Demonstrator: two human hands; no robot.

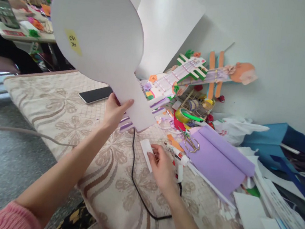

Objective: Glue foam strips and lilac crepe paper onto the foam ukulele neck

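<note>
My left hand (115, 109) grips the handle of a large white paddle-shaped foam cutout (98, 33) and holds it up tilted to the left; a yellow label (73, 41) is stuck on its round face. My right hand (162, 165) rests on the patterned cloth, fingers curled on a small white strip (146, 149). A white glue gun (180, 163) lies just right of that hand, its black cord (140, 193) running toward me.
A black phone (96, 94) lies behind the left hand. To the right are scissors (191, 143), a purple foam roll (221, 155), tape rolls (182, 115), a paper-craft guitar (193, 74), a white board (165, 28) against the wall, and scattered paper sheets (262, 223).
</note>
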